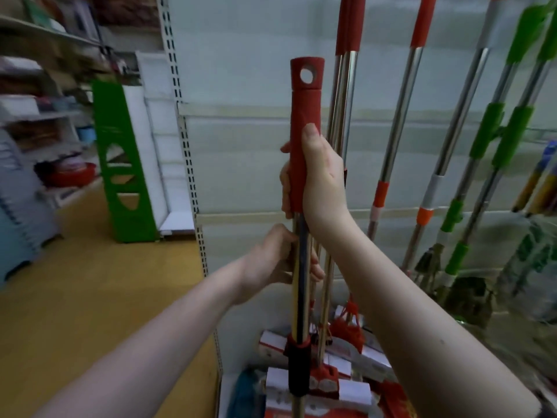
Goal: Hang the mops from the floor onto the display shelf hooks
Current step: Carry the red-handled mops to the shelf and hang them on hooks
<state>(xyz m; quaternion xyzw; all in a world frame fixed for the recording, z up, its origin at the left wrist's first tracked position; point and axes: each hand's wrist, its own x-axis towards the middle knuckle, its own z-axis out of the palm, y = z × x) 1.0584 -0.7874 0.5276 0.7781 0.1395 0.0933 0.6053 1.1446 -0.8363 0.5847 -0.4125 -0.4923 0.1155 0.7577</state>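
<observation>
Here the red-handled steel mop (302, 309) stands upright, right hand (321, 182) grasping handle, left hand (271, 262) grasping shaft

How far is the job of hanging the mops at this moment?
Done: several mops already stand upright along the display panel; their hooks are out of frame. In hand: the right hand holds one mop's red grip, the left hand its steel shaft. Left: putting its hanging hole on a hook.
</observation>
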